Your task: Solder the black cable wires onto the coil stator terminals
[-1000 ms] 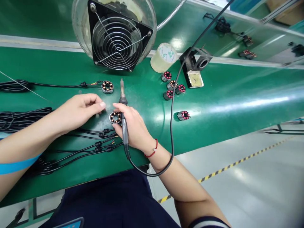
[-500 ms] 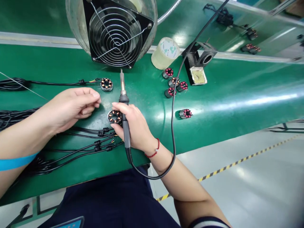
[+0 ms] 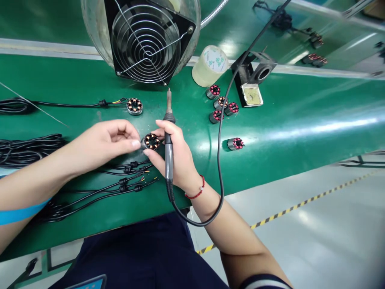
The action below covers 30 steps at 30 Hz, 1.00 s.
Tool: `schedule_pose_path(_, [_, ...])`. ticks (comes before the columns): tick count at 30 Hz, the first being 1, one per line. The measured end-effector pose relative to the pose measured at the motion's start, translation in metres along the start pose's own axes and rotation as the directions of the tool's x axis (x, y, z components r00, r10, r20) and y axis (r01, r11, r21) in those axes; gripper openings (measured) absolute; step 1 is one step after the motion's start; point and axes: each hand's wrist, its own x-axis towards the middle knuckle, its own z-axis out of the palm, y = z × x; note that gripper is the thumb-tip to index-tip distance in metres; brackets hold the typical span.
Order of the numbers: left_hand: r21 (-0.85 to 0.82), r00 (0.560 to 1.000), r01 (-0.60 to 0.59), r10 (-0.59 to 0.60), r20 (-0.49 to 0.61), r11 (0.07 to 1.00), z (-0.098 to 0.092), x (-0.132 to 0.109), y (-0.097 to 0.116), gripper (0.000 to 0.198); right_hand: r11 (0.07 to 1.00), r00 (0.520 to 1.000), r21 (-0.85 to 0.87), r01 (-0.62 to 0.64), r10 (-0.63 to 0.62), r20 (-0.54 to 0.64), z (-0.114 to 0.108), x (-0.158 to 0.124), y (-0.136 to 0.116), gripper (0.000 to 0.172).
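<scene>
My right hand point(image 3: 179, 158) is wrapped round a soldering iron point(image 3: 169, 154) whose tip points away from me, toward the fan. Between the thumb and fingers of that same hand sits a motor stator point(image 3: 151, 141) with copper windings. My left hand point(image 3: 116, 138) is closed in a pinch at the stator's left edge; whatever lies between its fingertips is too small to make out. Just beyond, another copper-wound stator point(image 3: 134, 106) stands on the green bench, joined by coloured leads to a black cable point(image 3: 72, 105).
A caged fan point(image 3: 147, 52) stands at the back. Right of it are a tape roll point(image 3: 207, 68), an iron stand with sponge point(image 3: 252, 95) and several red-wound stators point(image 3: 231, 108). Black cables point(image 3: 120, 186) lie at left. The iron's cord point(image 3: 221, 168) loops over my right forearm.
My left hand has come right and slightly nearer me, its fingertips now at the stator. My right hand has shifted a little right with the soldering iron and the stator.
</scene>
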Motion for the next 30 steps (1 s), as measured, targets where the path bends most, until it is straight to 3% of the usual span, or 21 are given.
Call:
schedule_pose_path(5, [0.347,0.969,-0.24,0.248,0.024,0.907,0.004,-0.002,-0.002,0.028,0.998,0.997,-0.027,-0.063,0.064,0.047,0.0,0.001,0.0,0.056])
schedule_pose_path(7, [0.414,0.934,-0.341,0.356,0.043,0.844,0.001,-0.003,-0.002,0.027,0.996,0.994,-0.061,-0.066,0.071,0.082,-0.001,0.003,0.001,0.056])
schedule_pose_path(9, [0.453,0.917,-0.354,0.4,-0.006,0.818,-0.003,-0.003,-0.001,0.028,0.994,0.993,-0.095,-0.055,0.065,0.102,-0.003,0.004,0.002,0.055])
schedule_pose_path(12, [0.478,0.944,-0.266,0.327,-0.048,0.837,-0.007,-0.003,-0.003,0.028,0.992,0.994,-0.118,-0.05,0.061,0.091,-0.005,0.005,0.003,0.057])
schedule_pose_path(14, [0.494,0.971,-0.237,0.226,0.084,0.836,-0.005,-0.003,-0.008,0.029,0.993,0.997,-0.105,-0.047,0.054,0.056,-0.006,0.005,0.005,0.06])
schedule_pose_path(16, [0.508,0.963,-0.253,0.162,0.217,0.823,0.0,-0.004,-0.015,0.029,0.996,0.999,-0.083,-0.046,0.047,0.015,-0.006,0.005,0.005,0.061])
schedule_pose_path(20, [0.509,0.95,-0.287,0.173,0.26,0.811,0.009,-0.006,-0.02,0.024,0.998,0.999,-0.057,-0.033,0.032,-0.025,-0.006,0.004,0.005,0.054])
schedule_pose_path(25, [0.419,0.978,-0.182,0.119,0.172,0.89,0.001,-0.007,-0.007,0.025,0.999,0.99,-0.009,0.03,-0.031,-0.135,-0.004,0.001,0.006,0.042])
schedule_pose_path(28, [0.281,0.993,-0.114,0.118,0.004,0.953,-0.007,-0.007,0.005,0.025,0.997,0.986,0.073,0.018,-0.005,-0.165,-0.007,0.001,0.0,0.039])
schedule_pose_path(30, [0.144,0.98,-0.125,0.145,-0.139,0.982,-0.01,-0.009,0.012,0.024,0.992,0.99,0.118,-0.032,0.048,-0.136,-0.011,0.002,-0.009,0.041])
